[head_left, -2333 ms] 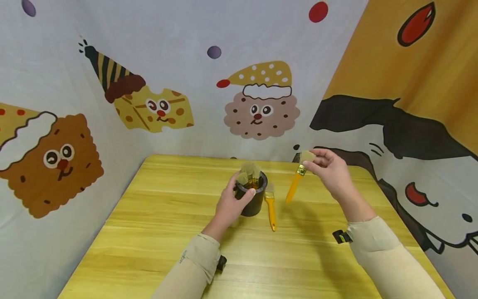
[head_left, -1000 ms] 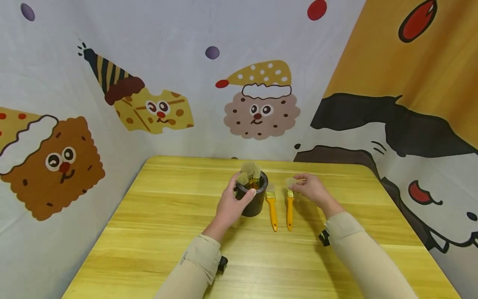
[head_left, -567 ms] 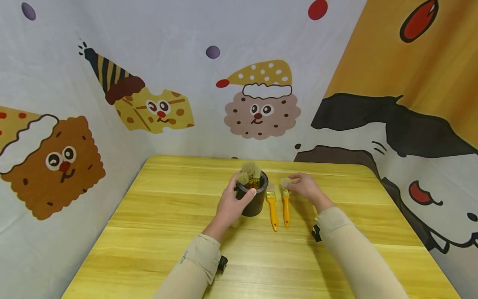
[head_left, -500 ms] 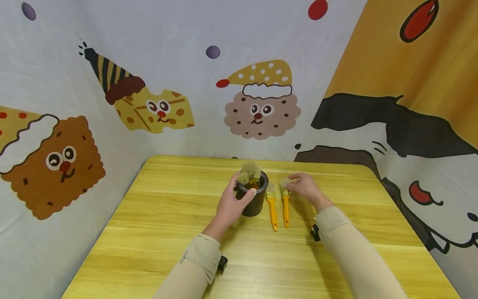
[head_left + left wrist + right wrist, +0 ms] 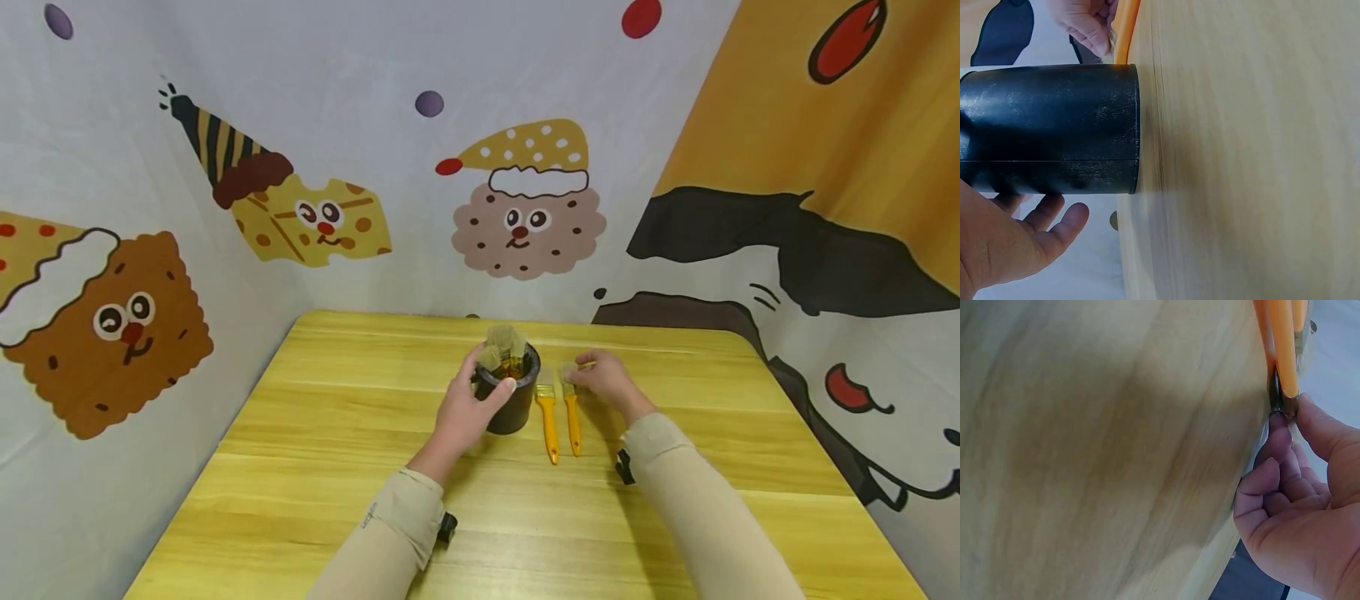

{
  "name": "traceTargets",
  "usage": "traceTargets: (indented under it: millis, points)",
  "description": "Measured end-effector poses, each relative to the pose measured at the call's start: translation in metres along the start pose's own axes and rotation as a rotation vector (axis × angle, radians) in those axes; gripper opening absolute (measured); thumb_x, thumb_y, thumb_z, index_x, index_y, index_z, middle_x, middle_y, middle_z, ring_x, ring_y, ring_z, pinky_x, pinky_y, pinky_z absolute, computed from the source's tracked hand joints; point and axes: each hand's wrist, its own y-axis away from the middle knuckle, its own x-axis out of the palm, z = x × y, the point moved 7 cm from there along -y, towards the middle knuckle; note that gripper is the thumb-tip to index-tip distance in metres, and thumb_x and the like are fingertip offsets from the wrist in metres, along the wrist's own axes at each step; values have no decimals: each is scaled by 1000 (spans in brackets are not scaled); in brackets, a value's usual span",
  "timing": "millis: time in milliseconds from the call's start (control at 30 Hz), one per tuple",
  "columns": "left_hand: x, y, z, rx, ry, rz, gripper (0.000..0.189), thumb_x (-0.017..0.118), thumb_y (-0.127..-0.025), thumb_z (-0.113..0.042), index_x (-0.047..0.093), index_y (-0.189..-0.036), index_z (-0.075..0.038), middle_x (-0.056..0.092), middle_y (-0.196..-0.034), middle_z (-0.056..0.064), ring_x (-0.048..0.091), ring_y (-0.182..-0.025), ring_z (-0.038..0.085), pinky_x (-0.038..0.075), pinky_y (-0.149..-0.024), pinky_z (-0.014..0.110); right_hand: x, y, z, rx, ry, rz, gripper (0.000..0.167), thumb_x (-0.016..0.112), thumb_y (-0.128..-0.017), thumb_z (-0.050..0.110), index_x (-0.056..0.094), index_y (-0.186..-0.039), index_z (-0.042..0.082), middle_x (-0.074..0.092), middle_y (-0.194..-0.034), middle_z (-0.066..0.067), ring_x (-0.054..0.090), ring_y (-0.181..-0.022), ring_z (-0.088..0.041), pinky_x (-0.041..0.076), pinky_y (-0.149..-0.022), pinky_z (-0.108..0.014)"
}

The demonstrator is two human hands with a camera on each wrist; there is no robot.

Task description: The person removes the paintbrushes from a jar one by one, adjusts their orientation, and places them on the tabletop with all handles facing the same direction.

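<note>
A black cylindrical cup (image 5: pixel 513 410) stands upright on the table, and my left hand (image 5: pixel 461 408) grips it, thumb at the rim. Paintbrushes with pale bristles (image 5: pixel 506 342) poke up out of it, their handles hidden inside. Just right of the cup lies a paintbrush (image 5: pixel 551 427) with an orange handle toward me. Beside it is a second orange paintbrush (image 5: pixel 573 427), roughly parallel and a small gap away. My right hand (image 5: pixel 609 385) pinches that one at its bristle end; in the right wrist view thumb and forefinger meet around its metal band (image 5: pixel 1290 406).
The light wooden table (image 5: pixel 315 467) reaches back to a white cloth wall (image 5: pixel 420 287) printed with cartoon food. At the right hangs another printed cloth (image 5: pixel 810 350). The table's far edge runs behind the cup.
My right hand has brought its paintbrush down from the air to the table, then left, closer to the other lying brush. My left hand and the cup have stayed put.
</note>
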Motion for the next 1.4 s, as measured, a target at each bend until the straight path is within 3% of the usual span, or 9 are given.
traceTargets:
  millis: [267, 1033, 1400]
  points:
    - [0, 1, -2, -6, -12, -1, 76, 69, -100, -58, 26, -163, -56, 36, -174, 5, 38, -158, 39, 39, -119, 71, 7, -2, -1, -4, 96, 20, 55, 70, -104, 30, 56, -145, -5, 60, -148, -27, 63, -127, -40, 56, -103, -50]
    - [1, 0, 1, 1, -15, -9, 74, 69, -101, -56, 24, -159, -63, 36, -174, 6, 38, -158, 43, 40, -117, 73, 10, 1, -4, -14, 70, 56, 58, 70, -105, 31, 53, -149, -4, 61, -142, -28, 64, -124, -38, 54, -106, -53]
    - [1, 2, 0, 12, -4, -2, 76, 68, -99, -63, 25, -161, -60, 35, -174, 7, 38, -158, 42, 40, -118, 71, 10, 6, -3, -34, 76, 51, 58, 68, -106, 30, 52, -149, -5, 62, -141, -30, 65, -123, -40, 57, -102, -52]
